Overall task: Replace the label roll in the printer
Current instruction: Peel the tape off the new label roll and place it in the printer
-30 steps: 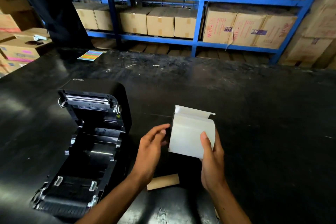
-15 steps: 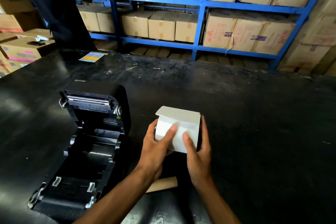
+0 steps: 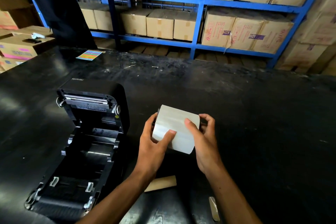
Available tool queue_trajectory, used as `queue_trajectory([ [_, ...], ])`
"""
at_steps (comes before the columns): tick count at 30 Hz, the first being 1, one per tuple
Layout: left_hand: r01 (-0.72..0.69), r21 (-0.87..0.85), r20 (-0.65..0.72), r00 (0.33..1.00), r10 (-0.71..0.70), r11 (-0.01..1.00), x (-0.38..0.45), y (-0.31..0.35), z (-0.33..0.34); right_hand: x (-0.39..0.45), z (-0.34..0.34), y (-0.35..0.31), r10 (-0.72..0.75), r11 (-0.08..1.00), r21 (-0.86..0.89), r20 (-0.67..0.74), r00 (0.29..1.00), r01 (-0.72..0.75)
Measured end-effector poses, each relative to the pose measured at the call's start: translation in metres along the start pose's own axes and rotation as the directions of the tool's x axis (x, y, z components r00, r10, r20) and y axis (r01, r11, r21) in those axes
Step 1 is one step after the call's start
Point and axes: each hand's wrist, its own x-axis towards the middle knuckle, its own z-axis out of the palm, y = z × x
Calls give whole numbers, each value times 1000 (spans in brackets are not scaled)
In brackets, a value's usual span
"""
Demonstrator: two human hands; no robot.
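A white label roll [image 3: 177, 125] hangs above the black table, held at both ends. My left hand [image 3: 154, 143] grips its left end with the thumb across the front. My right hand [image 3: 203, 136] grips the right end, thumb on top of the paper. The black label printer [image 3: 85, 143] stands to the left with its lid swung up and back, and its roll bay shows no paper. A bare brown cardboard core [image 3: 162, 182] lies on the table under my left wrist.
A black table [image 3: 254, 123] spreads around the printer. A striped colour card [image 3: 90, 54] lies at its far left edge. A small paper scrap [image 3: 213, 208] rests near the front. Blue shelves [image 3: 197, 14] with cardboard boxes stand behind, and a person in dark clothes [image 3: 60, 9] stands at far left.
The loose label end that stuck up has been wound flat against the roll. The roll has turned and both hands have shifted to grip its two ends.
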Motion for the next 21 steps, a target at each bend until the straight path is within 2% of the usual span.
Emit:
queue_trajectory([
  [3, 63, -63, 126, 991, -55, 996, 2, 1, -6, 1, -7, 1, -6, 1000, 27, 51, 999, 5],
  [6, 191, -210, 210, 967, -146, 959, 8, -1, -11, 4, -8, -1, -8, 1000, 24, 83, 997, 7],
  [8, 208, -272, 189, 969, -160, 940, 12, 2, -11, 4, -7, -1, -22, 1000, 11, 87, 996, 21],
  [10, 193, -237, 160, 974, -158, 952, 12, 8, -8, 1, -4, 0, -38, 999, 22, 95, 995, 36],
  [12, 155, -202, 69, 987, -144, 967, 9, 12, -7, -3, 1, 4, -41, 999, 37, 100, 994, 38],
  [17, 119, -264, -72, 987, -142, 957, 6, 16, -22, -20, 30, 8, -73, 990, 121, 17, 997, 71],
  [21, 117, -334, -111, 981, -162, 935, -1, 26, -48, -35, 63, 13, -132, 990, 46, 41, 990, 130],
])
